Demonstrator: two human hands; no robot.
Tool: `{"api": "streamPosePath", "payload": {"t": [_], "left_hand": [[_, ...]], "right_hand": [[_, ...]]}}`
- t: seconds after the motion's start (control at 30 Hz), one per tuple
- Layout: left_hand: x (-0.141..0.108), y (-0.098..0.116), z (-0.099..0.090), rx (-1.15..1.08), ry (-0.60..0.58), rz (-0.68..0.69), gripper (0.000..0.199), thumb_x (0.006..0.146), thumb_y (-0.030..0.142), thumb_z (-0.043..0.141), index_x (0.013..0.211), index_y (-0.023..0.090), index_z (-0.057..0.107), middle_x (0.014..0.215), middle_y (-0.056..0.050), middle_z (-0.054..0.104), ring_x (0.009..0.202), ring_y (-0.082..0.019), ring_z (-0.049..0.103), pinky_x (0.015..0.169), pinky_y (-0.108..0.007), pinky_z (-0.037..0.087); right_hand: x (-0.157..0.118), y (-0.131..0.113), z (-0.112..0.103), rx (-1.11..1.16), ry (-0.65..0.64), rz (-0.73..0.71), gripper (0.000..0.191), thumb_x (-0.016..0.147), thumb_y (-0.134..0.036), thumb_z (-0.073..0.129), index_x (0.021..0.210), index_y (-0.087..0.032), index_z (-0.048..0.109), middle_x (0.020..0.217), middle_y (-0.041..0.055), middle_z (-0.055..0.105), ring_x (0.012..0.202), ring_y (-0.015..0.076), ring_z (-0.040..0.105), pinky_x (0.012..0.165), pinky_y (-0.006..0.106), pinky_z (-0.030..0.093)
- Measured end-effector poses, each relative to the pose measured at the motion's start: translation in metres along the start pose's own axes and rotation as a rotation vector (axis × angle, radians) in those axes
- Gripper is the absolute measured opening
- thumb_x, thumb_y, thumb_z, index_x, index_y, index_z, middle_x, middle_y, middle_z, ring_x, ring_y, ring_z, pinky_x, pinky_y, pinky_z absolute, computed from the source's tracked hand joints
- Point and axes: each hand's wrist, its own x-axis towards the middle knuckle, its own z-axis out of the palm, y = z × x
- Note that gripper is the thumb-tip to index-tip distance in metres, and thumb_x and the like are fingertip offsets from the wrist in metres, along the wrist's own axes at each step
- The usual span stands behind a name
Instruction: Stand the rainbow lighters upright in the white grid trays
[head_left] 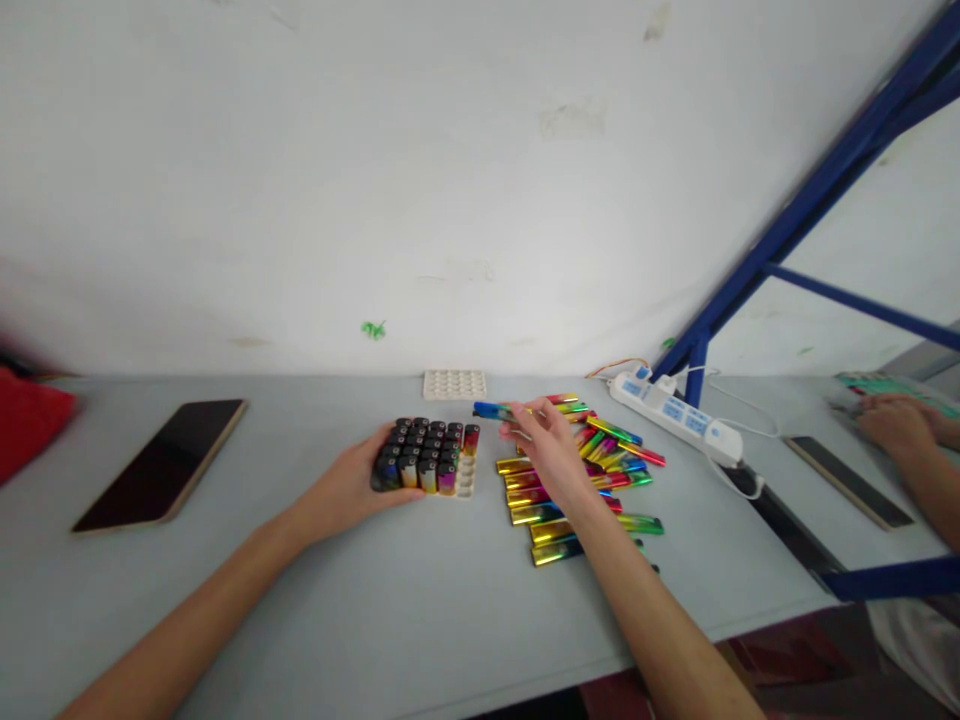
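A white tray with holes stands on the grey table, with several upright black-topped lighters in rows on its left side. My left hand wraps round the left end of this block, thumb along the front, the other fingers partly hidden behind it. Between the fingertips of my right hand is a blue-green lighter, held nearly level, above and to the right of the tray. Under and beside that hand lies a loose pile of shiny multicoloured lighters, partly covered by my forearm. Open holes show along the tray's right column.
A second white tray lies against the wall. To the left are a dark tablet-like device and a red item. A power strip and blue metal frame border the right, with another person's hands beyond.
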Motion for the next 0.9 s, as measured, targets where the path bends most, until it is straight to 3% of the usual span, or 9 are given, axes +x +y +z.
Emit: {"api": "streamPosePath", "payload": {"t": [0.2,0.3,0.4,0.53,0.7,0.8,0.9], "left_hand": [[0.000,0.005,-0.002,-0.005,-0.008,-0.027,0.090,0.071,0.062,0.084,0.146,0.021,0.055,0.141,-0.014,0.073,0.126,-0.038,0.072,0.111,-0.048,0.057],[0.000,0.006,-0.002,-0.009,-0.004,-0.053,0.091,0.069,0.062,0.084,0.144,0.020,0.056,0.139,-0.014,0.074,0.125,-0.039,0.072,0.109,-0.048,0.059],[0.001,0.004,-0.001,-0.009,-0.026,-0.052,0.089,0.070,0.063,0.083,0.145,0.022,0.055,0.141,-0.012,0.073,0.126,-0.038,0.071,0.109,-0.048,0.058],[0.001,0.001,-0.001,0.005,-0.038,-0.098,0.100,0.069,0.069,0.082,0.149,0.020,0.050,0.144,-0.015,0.070,0.130,-0.038,0.069,0.115,-0.052,0.054],[0.001,-0.002,-0.001,0.035,-0.009,-0.114,0.100,0.066,0.070,0.083,0.148,0.021,0.051,0.140,-0.015,0.073,0.125,-0.040,0.072,0.111,-0.051,0.057],[0.001,-0.001,-0.002,0.033,-0.010,-0.099,0.095,0.067,0.069,0.082,0.145,0.023,0.054,0.133,-0.012,0.077,0.117,-0.039,0.075,0.107,-0.049,0.060],[0.000,0.002,-0.002,0.033,0.000,-0.100,0.097,0.066,0.070,0.082,0.146,0.022,0.054,0.136,-0.012,0.075,0.122,-0.040,0.073,0.108,-0.051,0.059]], "right_hand": [[-0.002,0.000,0.005,0.200,0.009,0.183,0.038,0.067,-0.032,0.094,0.084,-0.023,0.062,0.090,0.0002,0.077,0.088,0.0199,0.078,0.089,0.035,0.063],[-0.003,0.001,0.005,0.192,-0.010,0.251,0.026,0.073,-0.028,0.085,0.091,-0.022,0.068,0.094,0.0023,0.078,0.085,0.0183,0.077,0.083,0.032,0.062],[-0.005,0.002,0.005,0.185,-0.039,0.304,0.030,0.076,-0.028,0.081,0.104,-0.022,0.074,0.097,0.0026,0.078,0.078,0.0147,0.072,0.073,0.027,0.059],[-0.006,0.004,0.005,0.193,-0.020,0.310,0.037,0.072,-0.032,0.087,0.105,-0.021,0.078,0.092,0.0005,0.075,0.068,0.0100,0.062,0.062,0.023,0.050],[-0.008,0.003,0.010,0.089,-0.034,0.270,0.044,0.065,-0.036,0.092,0.102,-0.019,0.076,0.088,-0.0016,0.073,0.069,0.0114,0.065,0.067,0.025,0.049],[-0.012,0.000,0.014,0.029,-0.057,0.244,0.047,0.066,-0.039,0.092,0.102,-0.020,0.069,0.088,-0.0014,0.074,0.072,0.0133,0.067,0.072,0.027,0.049],[-0.016,0.001,0.019,0.018,-0.110,0.223,0.047,0.067,-0.039,0.090,0.099,-0.023,0.060,0.083,-0.0037,0.072,0.067,0.0133,0.065,0.073,0.029,0.052]]}}
